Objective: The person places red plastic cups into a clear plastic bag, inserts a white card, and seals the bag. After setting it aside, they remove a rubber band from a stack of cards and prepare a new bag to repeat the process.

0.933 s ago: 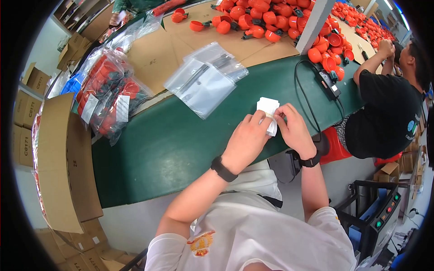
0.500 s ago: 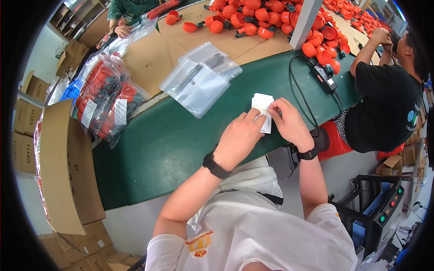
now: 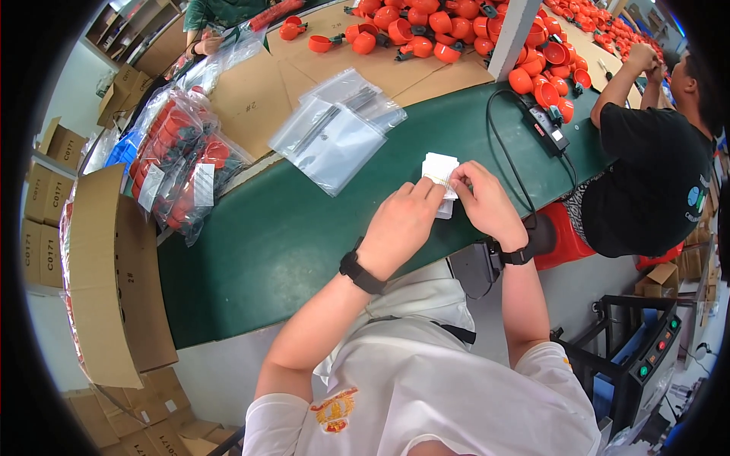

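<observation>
A small stack of white paper slips (image 3: 439,164) is between my hands on the green tabletop, with a thin yellowish band across it. My left hand (image 3: 403,224) has its fingers pressed together on the left side of the stack. At the right edge, my right hand (image 3: 487,204) pinches the slips near that band with thumb and forefinger. The lower slips show between the hands, slightly out of line with the upper ones. Farther left lie flat clear plastic bags (image 3: 334,140), overlapping in a pile and touched by neither hand.
Bagged red cup-shaped parts (image 3: 175,152) lie at the left beside an open carton (image 3: 125,273). Loose red cups (image 3: 441,26) are heaped on cardboard at the back. A black power adapter (image 3: 546,131) with a cable rests at right. A co-worker (image 3: 646,167) sits beyond it; another person's hand (image 3: 207,45) shows far left.
My left fingers have drawn together and straightened along the stack. The upper slips now sit a little higher, apart from the lower ones. My right hand has barely moved.
</observation>
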A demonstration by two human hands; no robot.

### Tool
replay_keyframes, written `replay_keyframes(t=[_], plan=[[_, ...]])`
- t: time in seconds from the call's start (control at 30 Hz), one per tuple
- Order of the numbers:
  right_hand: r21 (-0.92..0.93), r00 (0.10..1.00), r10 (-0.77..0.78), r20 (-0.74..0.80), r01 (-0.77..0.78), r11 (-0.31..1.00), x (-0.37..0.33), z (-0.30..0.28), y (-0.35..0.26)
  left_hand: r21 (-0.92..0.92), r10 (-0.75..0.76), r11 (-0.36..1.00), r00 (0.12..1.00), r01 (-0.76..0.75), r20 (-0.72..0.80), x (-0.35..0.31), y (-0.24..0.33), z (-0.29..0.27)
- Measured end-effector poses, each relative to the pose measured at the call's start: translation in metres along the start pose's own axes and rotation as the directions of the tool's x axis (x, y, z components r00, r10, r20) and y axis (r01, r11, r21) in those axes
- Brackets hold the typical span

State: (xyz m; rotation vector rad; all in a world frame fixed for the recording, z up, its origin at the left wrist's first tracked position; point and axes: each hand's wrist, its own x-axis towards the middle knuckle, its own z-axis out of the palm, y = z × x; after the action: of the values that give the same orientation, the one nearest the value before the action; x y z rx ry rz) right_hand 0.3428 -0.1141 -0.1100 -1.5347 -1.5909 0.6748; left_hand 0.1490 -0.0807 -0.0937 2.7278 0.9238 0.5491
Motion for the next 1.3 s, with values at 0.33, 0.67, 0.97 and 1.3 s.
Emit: replay_keyframes(t=[0.33, 0.67, 0.97, 1.3], plan=[[0.036, 0.999, 0.036, 0.001, -0.036, 0.999, 0.000, 0.000, 0.001, 0.113, 0.067, 0.992, 0.994, -0.057, -0.090, 0.003, 0.003, 0.000], [0.295, 0.983, 0.173, 0.059, -0.182, 0.938, 0.003, 0.007, 0.026, 0.149, 0.026, 0.989, 0.996, -0.013, -0.087, 0.005, 0.005, -0.001], [0.263, 0.984, 0.172, 0.038, -0.176, 0.949, 0.000, 0.008, 0.027, -0.208, -0.148, 0.968, 0.989, 0.140, -0.022, 0.007, 0.014, -0.001], [0.074, 0.991, 0.112, -0.066, -0.107, 0.991, -0.006, 0.014, 0.002, -0.206, -0.139, 0.972, 0.983, 0.113, -0.119, 0.005, 0.004, 0.008]])
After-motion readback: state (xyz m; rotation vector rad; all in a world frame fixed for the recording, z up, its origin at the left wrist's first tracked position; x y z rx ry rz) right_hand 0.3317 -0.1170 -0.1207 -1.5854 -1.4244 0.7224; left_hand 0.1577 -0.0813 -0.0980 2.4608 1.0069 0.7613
